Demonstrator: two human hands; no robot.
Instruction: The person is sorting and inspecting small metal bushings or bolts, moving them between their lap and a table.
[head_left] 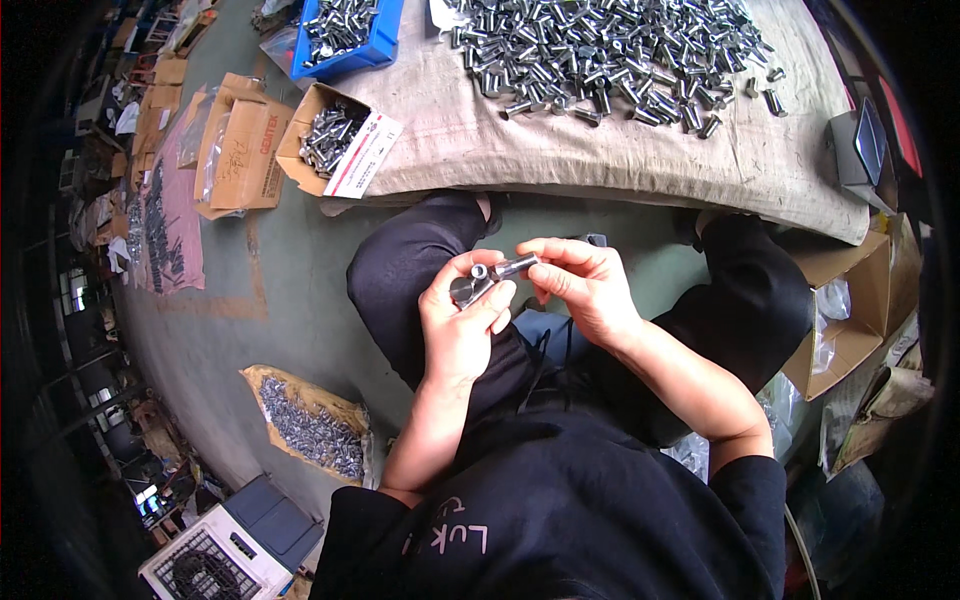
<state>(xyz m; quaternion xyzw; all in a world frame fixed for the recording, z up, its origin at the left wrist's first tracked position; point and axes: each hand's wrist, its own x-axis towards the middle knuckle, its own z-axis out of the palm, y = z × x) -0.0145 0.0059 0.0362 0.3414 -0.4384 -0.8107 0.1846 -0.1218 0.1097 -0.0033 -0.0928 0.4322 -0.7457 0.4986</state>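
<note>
Above my lap, between my knees, both hands work close together on shiny metal parts. My left hand (455, 335) is closed around a few short metal pins (467, 291); one shows a round hollow end, another a flat dark head. In my right hand (598, 292) a metal pin (515, 266) is pinched between thumb and fingers, lying almost level. Its left end touches or nearly touches the parts in my left hand. Beyond my hands, a large heap of similar headed metal pins (600, 60) is spread over a cloth-covered table (450, 150).
A blue bin (378, 48) and a small carton (362, 160), both with metal parts, stand at the table's left. Left of them is a brown cardboard box (250, 165). Small parts lie on brown paper (262, 378) on the floor. An open carton (840, 372) sits at right.
</note>
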